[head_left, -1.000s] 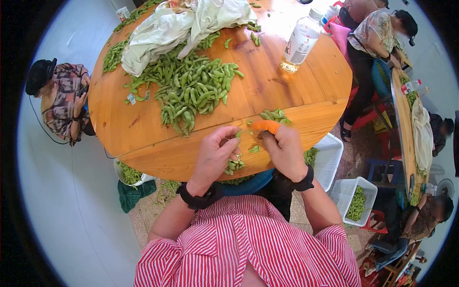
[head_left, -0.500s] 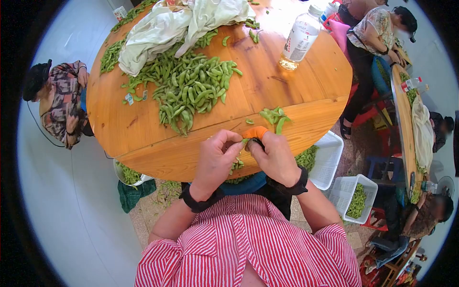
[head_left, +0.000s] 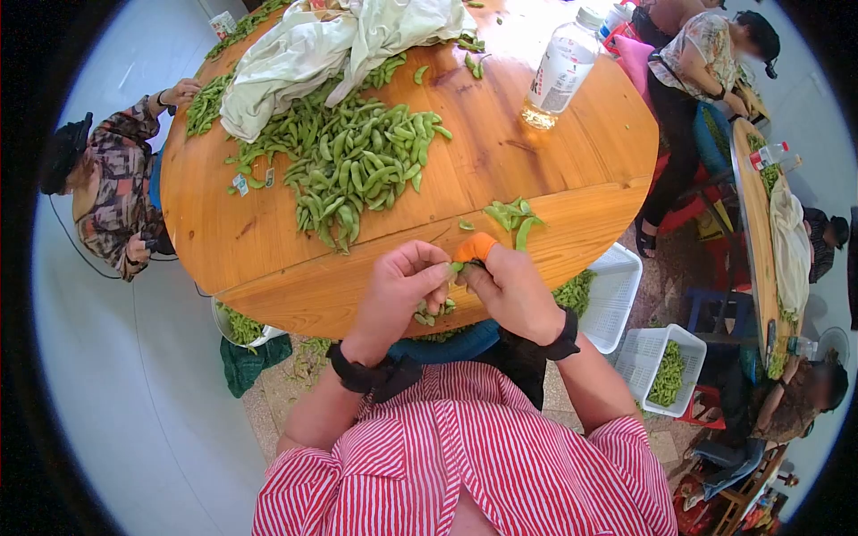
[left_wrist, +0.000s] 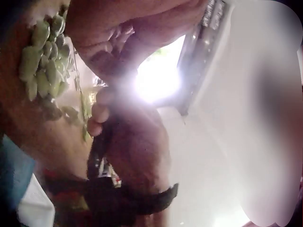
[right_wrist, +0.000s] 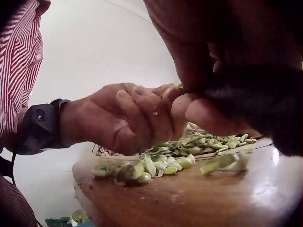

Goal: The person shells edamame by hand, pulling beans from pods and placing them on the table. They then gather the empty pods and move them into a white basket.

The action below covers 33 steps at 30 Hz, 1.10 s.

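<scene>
Near the table's front edge, the fingers of my left hand (head_left: 398,290) pinch a green soybean pod (head_left: 457,267). From the other side my right hand (head_left: 517,290) meets it, thumb and curled forefinger gripping the pod's other end. An orange cover (head_left: 477,247) wraps that forefinger. Most of the pod is hidden by the fingers. Below the hands lies a small heap of shelled beans (right_wrist: 163,165), seen also as pale green beans (left_wrist: 45,64) in the left wrist view. A few loose pods (head_left: 511,214) lie just beyond the right hand.
A large pile of pods (head_left: 362,170) covers the table's middle left, partly under a white cloth (head_left: 290,76). A bottle (head_left: 563,71) stands at the back right. White baskets (head_left: 617,299) stand on the floor at right. Other people sit around, one person (head_left: 121,192) at left.
My right hand has come left from beside the loose pods to meet my left hand at the pod. The person at left has stretched an arm onto the table.
</scene>
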{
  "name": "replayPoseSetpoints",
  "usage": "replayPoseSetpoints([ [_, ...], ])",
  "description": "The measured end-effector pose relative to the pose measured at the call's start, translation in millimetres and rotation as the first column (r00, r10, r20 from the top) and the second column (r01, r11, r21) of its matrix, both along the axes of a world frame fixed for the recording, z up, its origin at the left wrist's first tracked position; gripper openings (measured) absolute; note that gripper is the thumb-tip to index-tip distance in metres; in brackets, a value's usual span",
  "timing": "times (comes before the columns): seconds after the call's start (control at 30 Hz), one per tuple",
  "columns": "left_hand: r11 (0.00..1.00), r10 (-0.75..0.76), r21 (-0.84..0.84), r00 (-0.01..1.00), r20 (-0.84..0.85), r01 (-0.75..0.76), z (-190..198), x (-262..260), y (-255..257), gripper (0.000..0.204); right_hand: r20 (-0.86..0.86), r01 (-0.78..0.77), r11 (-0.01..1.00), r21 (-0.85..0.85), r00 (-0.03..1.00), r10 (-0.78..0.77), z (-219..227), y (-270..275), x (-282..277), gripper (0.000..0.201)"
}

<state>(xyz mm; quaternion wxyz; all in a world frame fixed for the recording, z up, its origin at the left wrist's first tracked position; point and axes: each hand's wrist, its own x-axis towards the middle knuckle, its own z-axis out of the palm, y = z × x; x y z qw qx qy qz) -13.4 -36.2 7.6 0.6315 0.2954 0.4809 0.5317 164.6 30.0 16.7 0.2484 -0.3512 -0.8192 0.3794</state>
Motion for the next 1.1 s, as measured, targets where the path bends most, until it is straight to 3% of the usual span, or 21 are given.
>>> replayPoseSetpoints([
  [0.03, 1.0, 0.002, 0.001, 1.0, -0.001, -0.002, -1, -4, 1, 0.008, -0.051, -0.011, 0.997, -0.07, 0.999, 0.007, 6, 0, -1, 0.009],
  [0.07, 0.999, -0.038, -0.025, 0.991, 0.13, 0.042, -3, -7, 2, 0.009, -0.102, -0.024, 0.99, -0.141, 0.995, 0.01, 9, 0, -1, 0.01],
  [0.1, 0.995, -0.076, -0.046, 0.963, 0.259, 0.091, -1, -8, 3, 0.01, -0.103, -0.024, 0.99, -0.142, 0.995, 0.01, 7, 0, -1, 0.01],
  [0.13, 0.995, -0.076, -0.046, 0.963, 0.259, 0.091, 3, -6, 2, 0.01, -0.112, -0.019, 0.99, -0.139, 0.994, 0.003, 2, 1, -1, 0.009],
  [0.2, 0.999, -0.043, -0.015, 0.991, -0.124, 0.041, 15, 3, -2, 0.013, -0.12, -0.011, 0.991, -0.137, 0.993, -0.006, 1, 2, 1, 0.008],
  [0.23, 0.999, -0.043, -0.015, 0.991, -0.123, 0.041, 13, 4, -4, 0.013, -0.075, 0.003, 0.997, -0.083, 0.997, -0.009, 4, 1, 1, 0.009],
  [0.3, 0.969, 0.036, 0.218, 0.81, -0.586, 0.115, 5, 5, -7, 0.016, -0.032, 0.01, 1.0, -0.029, 0.999, -0.011, 6, 1, 0, 0.01],
  [0.43, 0.967, 0.076, 0.236, 0.766, -0.639, 0.101, 3, 5, -7, 0.019, 0.021, 0.004, 1.0, 0.007, 1.0, -0.005, 11, -1, -1, 0.012],
  [0.5, 0.988, 0.018, 0.142, 0.873, -0.488, 0.059, 5, 6, -8, 0.012, 0.05, 0.003, 1.0, -0.013, 0.999, -0.003, 11, -1, 0, 0.012],
  [0.53, 0.988, 0.017, 0.141, 0.872, -0.489, 0.059, 6, 5, -8, 0.012, 0.038, -0.02, 1.0, -0.011, 0.999, 0.02, 8, 0, 1, 0.011],
  [0.6, 0.997, -0.074, 0.002, 0.963, -0.26, 0.078, 8, 1, -7, 0.012, 0.026, -0.044, 0.999, -0.01, 0.999, 0.044, 7, 2, 2, 0.011],
  [0.7, 0.996, -0.091, -0.023, 0.976, -0.198, 0.088, 9, -1, -7, 0.011, -0.023, -0.1, 0.995, 0.006, 0.995, 0.101, 7, 5, 4, 0.011],
  [0.93, 0.991, -0.108, -0.084, 0.994, -0.006, 0.107, 5, -7, -6, 0.014, -0.14, -0.165, 0.953, -0.252, 0.981, 0.133, 6, 10, 7, 0.011],
  [0.97, 0.99, -0.1, -0.094, 0.991, 0.09, 0.109, 2, -8, -5, 0.014, -0.18, -0.181, 0.931, -0.316, 0.975, 0.129, 4, 11, 7, 0.013],
  [1.1, 0.99, -0.082, -0.081, 0.939, 0.334, 0.116, -14, -9, -3, 0.015, -0.195, -0.197, 0.939, -0.282, 0.97, 0.146, -3, 13, 8, 0.006],
])
